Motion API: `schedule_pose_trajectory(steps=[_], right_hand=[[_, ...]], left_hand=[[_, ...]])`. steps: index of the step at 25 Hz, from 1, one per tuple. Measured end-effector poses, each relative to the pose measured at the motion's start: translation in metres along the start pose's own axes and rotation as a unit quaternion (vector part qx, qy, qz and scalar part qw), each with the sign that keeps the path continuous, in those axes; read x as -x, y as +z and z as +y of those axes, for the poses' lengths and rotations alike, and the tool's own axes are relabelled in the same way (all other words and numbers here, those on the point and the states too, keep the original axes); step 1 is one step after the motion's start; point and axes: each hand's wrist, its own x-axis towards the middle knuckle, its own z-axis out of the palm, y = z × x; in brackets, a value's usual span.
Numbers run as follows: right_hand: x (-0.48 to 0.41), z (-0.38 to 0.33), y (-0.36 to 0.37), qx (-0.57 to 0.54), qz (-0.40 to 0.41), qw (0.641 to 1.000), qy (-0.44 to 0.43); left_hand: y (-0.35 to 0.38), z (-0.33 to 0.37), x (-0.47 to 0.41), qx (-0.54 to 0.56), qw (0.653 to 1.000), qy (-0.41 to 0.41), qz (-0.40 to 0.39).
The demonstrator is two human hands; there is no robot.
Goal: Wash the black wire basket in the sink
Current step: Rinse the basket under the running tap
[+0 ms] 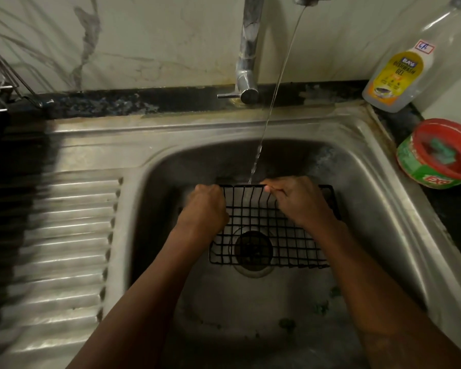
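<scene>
Black wire basket (264,230) sits inside the stainless steel sink (378,198), over the round drain (253,250). Left hand (204,209) and right hand (302,201) both grip its far rim. A thin water stream (273,97) from the chrome tap (248,49) strikes that rim between them.

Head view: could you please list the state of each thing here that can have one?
Tap: running, thin stream.
Black wire basket: held tilted over the drain.
Left hand: closed on the basket's left end.
Right hand: gripping its top rim.
Dishwash gel bottle: nearly empty.
Red tub: open, green scrubber inside.
</scene>
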Motion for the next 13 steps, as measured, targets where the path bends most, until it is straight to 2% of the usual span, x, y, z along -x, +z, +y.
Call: schedule_pose_trajectory(steps=[5, 8, 11, 13], right_hand=[[-0.022, -0.046, 0.025, 0.062, -0.042, 0.994, -0.075], [-0.027, -0.061, 0.04, 0.052, -0.073, 0.991, -0.094], [-0.018, -0.034, 0.029, -0.029, -0.04, 0.997, -0.059], [-0.01, 0.002, 0.005, -0.041, -0.019, 0.999, -0.001]], left_hand=[[0.0, -0.002, 0.002, 0.008, 0.999, 0.019, 0.047], [0.002, 0.009, 0.013, -0.008, 0.997, 0.056, 0.055], [-0.001, 0.005, 0.015, -0.004, 0.997, 0.014, 0.076], [-0.005, -0.005, 0.012, -0.007, 0.994, -0.026, 0.102]])
